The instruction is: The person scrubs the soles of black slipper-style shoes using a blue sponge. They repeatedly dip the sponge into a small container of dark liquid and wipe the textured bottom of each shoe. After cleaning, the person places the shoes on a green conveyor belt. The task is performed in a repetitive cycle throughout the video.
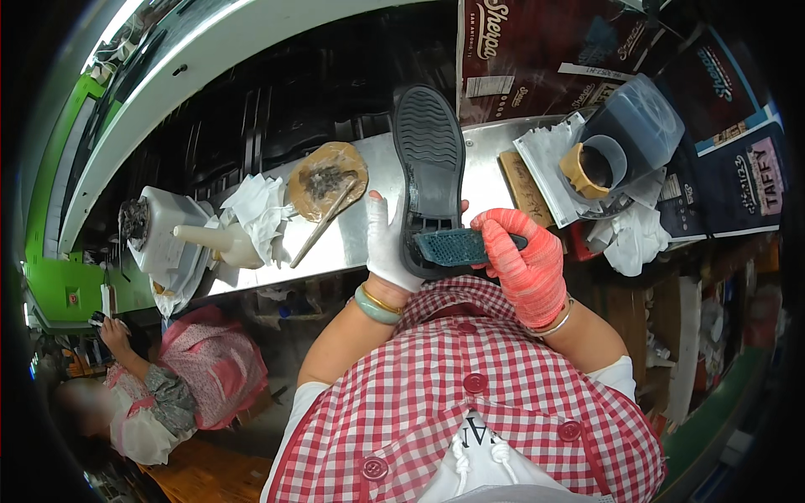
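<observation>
A black shoe sole (429, 180) stands toe-away in front of me, its wavy-ribbed face toward the camera. My left hand (389, 251), in a white glove with a bare thumb tip, is closed around the heel end from the left. My right hand (530, 268), in a pinkish-red fingerless glove, pinches the dark handle of a brush with a teal bristled head (453, 248). That head lies across the heel part of the sole, seemingly touching it. Slots show in the sole just above the brush.
A metal ledge (490, 172) runs beyond my hands. On its left are a brown round lid with a stick (323, 214), white crumpled paper (256, 205) and a pale bottle (222, 243). On its right stand a clear container (641, 121) and cartons (537, 50). Another person (201, 369) works at far left.
</observation>
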The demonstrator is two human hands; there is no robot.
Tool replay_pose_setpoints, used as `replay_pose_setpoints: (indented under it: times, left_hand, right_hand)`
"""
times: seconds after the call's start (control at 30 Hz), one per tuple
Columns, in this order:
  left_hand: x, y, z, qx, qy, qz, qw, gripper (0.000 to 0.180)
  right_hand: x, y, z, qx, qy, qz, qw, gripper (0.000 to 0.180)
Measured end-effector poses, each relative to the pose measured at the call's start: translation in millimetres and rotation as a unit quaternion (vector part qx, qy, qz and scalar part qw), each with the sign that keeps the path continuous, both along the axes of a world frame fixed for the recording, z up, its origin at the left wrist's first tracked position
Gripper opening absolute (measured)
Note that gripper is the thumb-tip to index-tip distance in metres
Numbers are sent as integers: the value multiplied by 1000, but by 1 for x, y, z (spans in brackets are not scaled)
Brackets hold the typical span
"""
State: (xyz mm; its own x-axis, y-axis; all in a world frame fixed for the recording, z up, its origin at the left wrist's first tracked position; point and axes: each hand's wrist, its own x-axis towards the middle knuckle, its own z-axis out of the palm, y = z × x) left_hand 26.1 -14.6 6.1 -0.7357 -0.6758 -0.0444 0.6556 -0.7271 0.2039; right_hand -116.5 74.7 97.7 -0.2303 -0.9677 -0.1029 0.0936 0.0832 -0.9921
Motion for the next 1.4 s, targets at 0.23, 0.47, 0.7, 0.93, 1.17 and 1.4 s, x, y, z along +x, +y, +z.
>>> replay_pose_setpoints:
  times: [0.23, 0.47, 0.7, 0.93, 1.17, 1.4]
  left_hand:
    - [-1, 2, 4, 12, -27, -20, 999, 90]
    - [2, 4, 9, 23, -33, -55, 998, 89]
    - [5, 5, 16, 19, -31, -116, 993, 93]
    - [11, 3, 14, -46, -113, -181, 976, 96]
    - [16, -3, 7, -120, -141, -267, 946, 99]
    - [24, -9, 4, -92, -76, -332, 936, 89]
  right_hand:
    - [-7, 4, -2, -50, 85, 38, 994, 15]
    - [-16, 1, 7, -29, 105, 104, 989, 17]
    - [-23, -6, 20, -7, 132, 201, 971, 19]
    - [-17, -21, 46, 74, 90, 290, 950, 24]
    - [-10, -38, 44, 131, 102, 318, 933, 27]
    - [1, -46, 36, 136, 118, 348, 920, 23]
